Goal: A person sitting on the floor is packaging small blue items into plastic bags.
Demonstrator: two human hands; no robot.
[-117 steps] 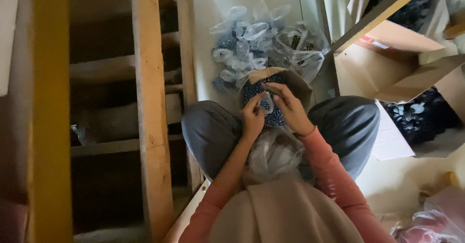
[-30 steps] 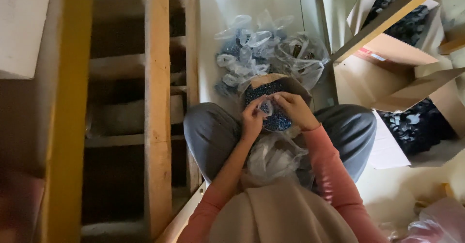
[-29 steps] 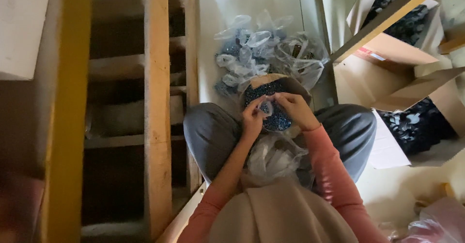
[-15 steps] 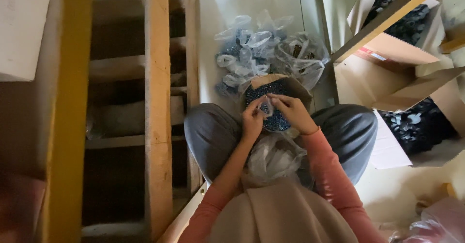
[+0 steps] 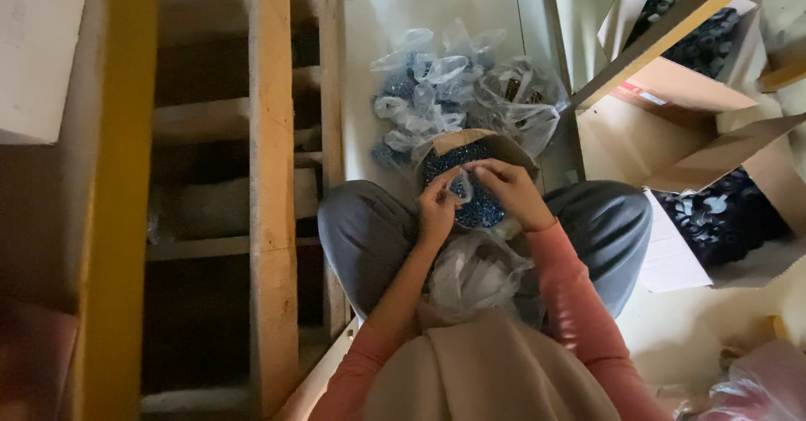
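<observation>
Fingers (image 5: pixel 443 188) of our left hand (image 5: pixel 437 211) and right hand (image 5: pixel 508 190) pinch a small clear bag (image 5: pixel 460 188) between them, both hands narrowed onto it, held just above a box (image 5: pixel 504 146) of small dark blue parts (image 5: pixel 474 211) resting between our knees. Beyond the box, on the tiled floor (image 5: pixel 437 1), we list a heap of filled clear bags (image 5: pixel 453 89), touching the box's far edge. In our lap, below the hands, lies a bundle of empty plastic (image 5: pixel 474 274). To our right stand open cartons (image 5: pixel 714 43) holding more dark parts. To our left, a wooden rack (image 5: pixel 269 177) with a yellow post (image 5: pixel 117 219).
</observation>
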